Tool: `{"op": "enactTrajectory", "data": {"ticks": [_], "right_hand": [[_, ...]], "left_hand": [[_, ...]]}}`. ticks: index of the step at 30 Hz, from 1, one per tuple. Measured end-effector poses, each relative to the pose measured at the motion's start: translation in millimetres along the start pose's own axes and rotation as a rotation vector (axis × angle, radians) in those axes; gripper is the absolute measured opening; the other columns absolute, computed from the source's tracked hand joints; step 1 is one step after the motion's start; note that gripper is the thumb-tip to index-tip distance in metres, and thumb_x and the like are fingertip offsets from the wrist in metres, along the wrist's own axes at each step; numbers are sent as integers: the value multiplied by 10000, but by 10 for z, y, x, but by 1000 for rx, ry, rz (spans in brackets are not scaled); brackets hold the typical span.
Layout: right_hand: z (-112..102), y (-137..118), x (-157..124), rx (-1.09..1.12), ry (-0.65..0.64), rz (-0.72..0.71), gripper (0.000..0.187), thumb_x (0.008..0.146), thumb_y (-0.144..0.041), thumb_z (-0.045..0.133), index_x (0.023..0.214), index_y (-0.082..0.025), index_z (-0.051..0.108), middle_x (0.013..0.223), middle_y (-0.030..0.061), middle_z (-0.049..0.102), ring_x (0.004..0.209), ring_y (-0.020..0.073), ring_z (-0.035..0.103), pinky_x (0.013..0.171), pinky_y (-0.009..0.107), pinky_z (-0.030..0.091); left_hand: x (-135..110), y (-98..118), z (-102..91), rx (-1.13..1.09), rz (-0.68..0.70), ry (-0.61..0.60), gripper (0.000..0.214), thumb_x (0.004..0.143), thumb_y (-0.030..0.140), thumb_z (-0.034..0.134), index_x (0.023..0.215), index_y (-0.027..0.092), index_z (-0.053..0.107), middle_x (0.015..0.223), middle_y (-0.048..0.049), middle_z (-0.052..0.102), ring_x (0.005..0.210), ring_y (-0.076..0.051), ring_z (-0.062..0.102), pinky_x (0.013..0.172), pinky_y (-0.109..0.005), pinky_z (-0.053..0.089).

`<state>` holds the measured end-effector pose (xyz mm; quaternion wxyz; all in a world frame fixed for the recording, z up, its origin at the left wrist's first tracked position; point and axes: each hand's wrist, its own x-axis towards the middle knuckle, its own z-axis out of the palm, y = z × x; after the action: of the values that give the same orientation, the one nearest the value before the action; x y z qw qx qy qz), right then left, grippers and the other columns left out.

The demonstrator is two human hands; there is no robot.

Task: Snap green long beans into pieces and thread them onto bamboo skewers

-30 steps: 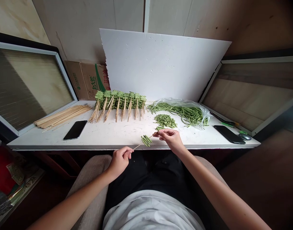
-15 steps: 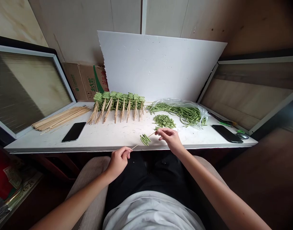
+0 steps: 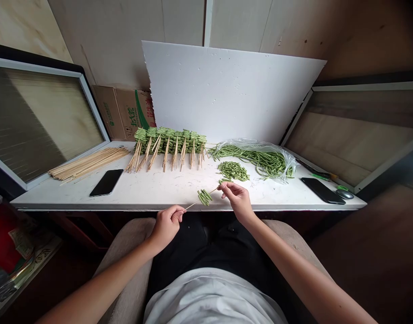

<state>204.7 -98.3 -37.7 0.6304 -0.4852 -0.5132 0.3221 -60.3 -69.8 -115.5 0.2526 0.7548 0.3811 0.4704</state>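
My left hand is closed around the lower end of a thin bamboo skewer, which slants up to the right over the table's front edge. Several short cut pieces of green bean are threaded side by side across its middle. At the skewer's far end my right hand pinches a green bean piece between thumb and fingertips. Whether the tip has pierced that piece I cannot tell. Just beyond this hand lies a small pile of cut green beans.
Filled bean skewers are stacked at the back, sticks facing me. Bare skewers lie at left beside a phone. Long beans spill from a plastic bag. Another phone is at right. A white board stands behind.
My right hand has tilted slightly and its fingers have drawn in at the skewer's tip. The left hand keeps its hold. The whole view has shifted a little.
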Motion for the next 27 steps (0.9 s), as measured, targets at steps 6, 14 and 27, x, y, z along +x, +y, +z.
{"op": "enactTrajectory", "data": {"ticks": [6,14,27], "right_hand": [[24,-21,-26,14,-18,-17,327,826,-569,781,859,-244,777,922,73,735,874,246,662,735,350,538],[189,192,-149,67,-78,57,343,802,-582,803,849,-243,770,958,65,735,869,242,652,719,342,545],[228,246,-183,114,-97,63,288,806,-521,823,852,-240,775,952,63,742,802,215,654,697,332,543]], "left_hand": [[-22,42,3,-5,0,-11,246,975,202,521,823,184,714,629,8,632,573,-127,597,631,-233,508],[-20,89,8,1,17,3,247,991,208,505,840,189,700,644,2,632,616,-139,636,655,-237,520],[-23,70,7,-3,1,-1,254,990,219,511,823,190,700,639,1,628,658,-157,670,691,-252,532]]}}
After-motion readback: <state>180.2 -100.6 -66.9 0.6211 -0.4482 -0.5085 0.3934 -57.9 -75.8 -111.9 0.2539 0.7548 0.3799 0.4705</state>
